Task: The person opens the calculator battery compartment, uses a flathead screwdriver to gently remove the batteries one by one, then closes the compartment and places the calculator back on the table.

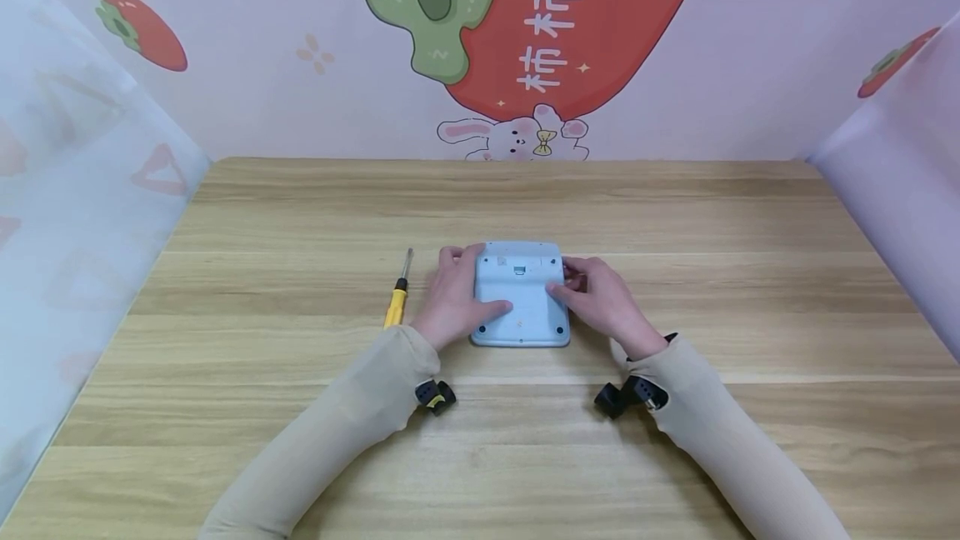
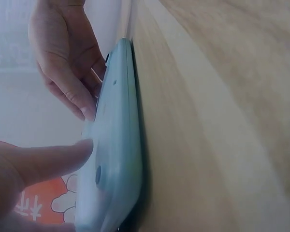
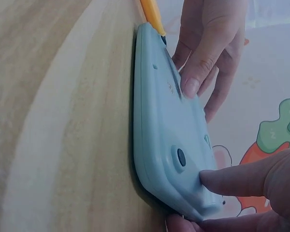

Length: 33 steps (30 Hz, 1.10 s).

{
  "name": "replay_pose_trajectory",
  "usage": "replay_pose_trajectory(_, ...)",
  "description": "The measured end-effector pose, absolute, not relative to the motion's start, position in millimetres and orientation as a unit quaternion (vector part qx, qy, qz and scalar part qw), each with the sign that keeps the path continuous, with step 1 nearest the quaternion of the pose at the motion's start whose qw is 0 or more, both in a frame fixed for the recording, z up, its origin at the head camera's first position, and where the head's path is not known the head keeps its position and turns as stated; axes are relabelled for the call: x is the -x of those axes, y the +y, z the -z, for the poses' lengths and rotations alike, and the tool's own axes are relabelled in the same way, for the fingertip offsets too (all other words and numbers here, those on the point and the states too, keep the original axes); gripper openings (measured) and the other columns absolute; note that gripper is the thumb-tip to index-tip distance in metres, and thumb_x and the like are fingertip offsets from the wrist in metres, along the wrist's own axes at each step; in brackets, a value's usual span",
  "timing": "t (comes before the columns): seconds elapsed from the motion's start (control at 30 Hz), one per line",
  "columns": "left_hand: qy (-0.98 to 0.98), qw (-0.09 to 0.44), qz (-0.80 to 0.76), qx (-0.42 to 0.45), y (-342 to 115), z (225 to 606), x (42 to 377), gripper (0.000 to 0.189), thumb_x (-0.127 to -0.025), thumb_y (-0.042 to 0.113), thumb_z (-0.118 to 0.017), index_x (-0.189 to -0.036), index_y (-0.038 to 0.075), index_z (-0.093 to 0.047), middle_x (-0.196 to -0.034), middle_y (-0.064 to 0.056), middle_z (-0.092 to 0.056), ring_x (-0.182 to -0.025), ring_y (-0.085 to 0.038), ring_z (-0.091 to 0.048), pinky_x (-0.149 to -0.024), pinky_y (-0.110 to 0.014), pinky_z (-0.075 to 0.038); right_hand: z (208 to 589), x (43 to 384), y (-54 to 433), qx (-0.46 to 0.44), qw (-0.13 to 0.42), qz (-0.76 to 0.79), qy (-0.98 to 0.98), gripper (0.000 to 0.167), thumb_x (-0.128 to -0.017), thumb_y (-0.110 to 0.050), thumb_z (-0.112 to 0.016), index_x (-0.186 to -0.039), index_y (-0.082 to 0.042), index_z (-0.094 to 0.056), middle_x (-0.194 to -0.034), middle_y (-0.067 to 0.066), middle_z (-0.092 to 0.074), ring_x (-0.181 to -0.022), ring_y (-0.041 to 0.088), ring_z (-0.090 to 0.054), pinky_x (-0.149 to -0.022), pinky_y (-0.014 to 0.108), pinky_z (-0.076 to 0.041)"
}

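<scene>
A light blue calculator (image 1: pixel 528 311) lies back side up on the table, with small dark round feet and a little battery cover (image 1: pixel 520 271) near its far end. My left hand (image 1: pixel 453 294) holds its left side, thumb flat on the back and fingers along the edge. At the right side, my right hand (image 1: pixel 603 300) pinches the edge; in the right wrist view the thumb (image 3: pixel 241 181) presses on the back while fingertips (image 3: pixel 179 223) reach under the rim. The calculator's front faces down and is hidden.
A screwdriver (image 1: pixel 397 304) with a yellow handle lies left of the left hand, its tip pointing away. The wooden table (image 1: pixel 262 340) ends at a printed backdrop (image 1: pixel 300 107). Dark wrist cameras sit at both cuffs.
</scene>
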<state>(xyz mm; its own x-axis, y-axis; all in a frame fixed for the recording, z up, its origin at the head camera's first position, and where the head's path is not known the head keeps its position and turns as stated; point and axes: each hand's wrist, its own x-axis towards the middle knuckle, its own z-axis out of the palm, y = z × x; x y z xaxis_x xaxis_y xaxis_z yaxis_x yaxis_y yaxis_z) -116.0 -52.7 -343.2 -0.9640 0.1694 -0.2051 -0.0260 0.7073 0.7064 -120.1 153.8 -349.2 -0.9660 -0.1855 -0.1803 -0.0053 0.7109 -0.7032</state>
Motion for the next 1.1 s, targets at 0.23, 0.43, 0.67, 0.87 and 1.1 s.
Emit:
replay_pose_trajectory(0.23,0.916,0.139,-0.371,-0.061,-52,343,115,0.088,-0.075,0.022,-0.082,-0.148,0.012,-0.033,-0.149,-0.017,-0.024,-0.120,-0.033,-0.044,-0.101,-0.045,-0.040,350,119,154,0.063,0.106,0.368,0.922,0.050,-0.094,-0.015,-0.060,-0.135,0.010,-0.045,-0.115,0.025,-0.054,-0.101,0.032,-0.055,-0.087,0.044,-0.048)
replay_pose_trajectory(0.43,0.914,0.145,-0.375,-0.060,-53,344,116,0.087,-0.076,0.021,-0.082,-0.148,0.014,-0.034,-0.145,-0.017,-0.028,-0.118,-0.032,-0.044,-0.100,-0.045,-0.041,350,119,153,0.060,0.101,0.375,0.919,0.054,-0.093,-0.013,-0.060,-0.139,0.009,-0.041,-0.123,0.026,-0.050,-0.107,0.035,-0.054,-0.092,0.046,-0.047)
replay_pose_trajectory(0.67,0.910,0.161,-0.378,-0.051,-52,344,118,0.086,-0.077,0.022,-0.081,-0.148,0.017,-0.033,-0.134,-0.017,-0.037,-0.110,-0.030,-0.044,-0.093,-0.041,-0.043,348,120,151,0.052,0.093,0.378,0.920,0.054,-0.092,-0.014,-0.062,-0.141,0.002,-0.043,-0.129,0.024,-0.047,-0.111,0.036,-0.053,-0.093,0.047,-0.048)
replay_pose_trajectory(0.87,0.910,0.166,-0.376,-0.051,-52,343,118,0.085,-0.079,0.022,-0.080,-0.149,0.017,-0.032,-0.134,-0.017,-0.037,-0.111,-0.030,-0.043,-0.094,-0.040,-0.043,346,121,148,0.059,0.076,0.379,0.920,0.047,-0.092,-0.017,-0.064,-0.136,-0.004,-0.052,-0.132,0.023,-0.045,-0.112,0.038,-0.054,-0.092,0.048,-0.050)
replay_pose_trajectory(1.1,0.911,0.164,-0.373,-0.061,-53,342,118,0.084,-0.080,0.022,-0.079,-0.149,0.014,-0.031,-0.134,-0.018,-0.037,-0.111,-0.030,-0.044,-0.093,-0.041,-0.043,344,123,142,0.086,0.042,0.364,0.927,0.035,-0.091,-0.016,-0.066,-0.125,-0.006,-0.063,-0.133,0.020,-0.050,-0.117,0.037,-0.053,-0.097,0.050,-0.047)
